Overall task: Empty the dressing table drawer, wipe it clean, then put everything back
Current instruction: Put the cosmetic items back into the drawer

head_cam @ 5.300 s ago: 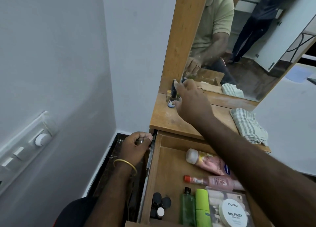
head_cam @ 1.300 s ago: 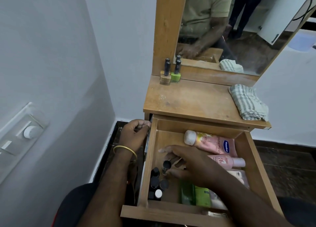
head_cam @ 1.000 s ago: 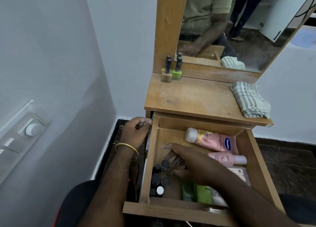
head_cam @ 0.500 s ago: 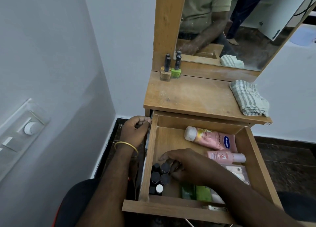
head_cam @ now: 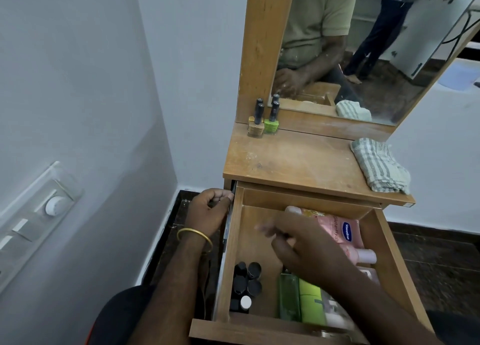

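Right hand (head_cam: 306, 248) blurred over drawer (head_cam: 235, 240) — Vaseline bottle (head_cam: 340, 230) lies cap-left.

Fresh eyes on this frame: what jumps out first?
The open drawer fills the lower centre, with the blurred right hand over it, above a cluster of dark-capped bottles at the drawer's front left. The left hand rests curled by the drawer's left side. On the tabletop, two nail polish bottles stand at the mirror's foot and a striped cloth lies far right.
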`<state>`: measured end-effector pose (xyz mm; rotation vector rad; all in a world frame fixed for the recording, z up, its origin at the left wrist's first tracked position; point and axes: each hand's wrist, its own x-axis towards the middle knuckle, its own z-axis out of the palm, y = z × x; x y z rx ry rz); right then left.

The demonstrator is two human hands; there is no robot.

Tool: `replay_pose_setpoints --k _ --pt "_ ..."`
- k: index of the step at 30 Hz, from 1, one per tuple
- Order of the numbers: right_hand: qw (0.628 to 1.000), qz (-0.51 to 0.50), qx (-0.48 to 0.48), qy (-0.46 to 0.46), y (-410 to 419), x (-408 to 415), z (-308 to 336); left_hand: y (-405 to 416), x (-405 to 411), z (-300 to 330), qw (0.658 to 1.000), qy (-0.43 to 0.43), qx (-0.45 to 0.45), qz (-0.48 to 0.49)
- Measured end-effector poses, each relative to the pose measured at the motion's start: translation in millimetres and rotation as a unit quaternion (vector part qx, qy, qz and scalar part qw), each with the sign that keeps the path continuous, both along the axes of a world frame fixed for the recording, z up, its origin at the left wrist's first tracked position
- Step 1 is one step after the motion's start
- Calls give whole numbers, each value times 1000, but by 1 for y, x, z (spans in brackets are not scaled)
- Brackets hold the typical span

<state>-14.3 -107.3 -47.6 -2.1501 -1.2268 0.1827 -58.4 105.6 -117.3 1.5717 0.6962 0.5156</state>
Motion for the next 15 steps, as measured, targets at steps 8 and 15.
replay_pose_setpoints --k 8,15 --pt "980 -154 60 -109 73 67 77 -1 -1 1 1000 -7 22 0" --pt "947 -186 -72 -251 121 101 74 -2 -3 0 1000 -13 10 3"
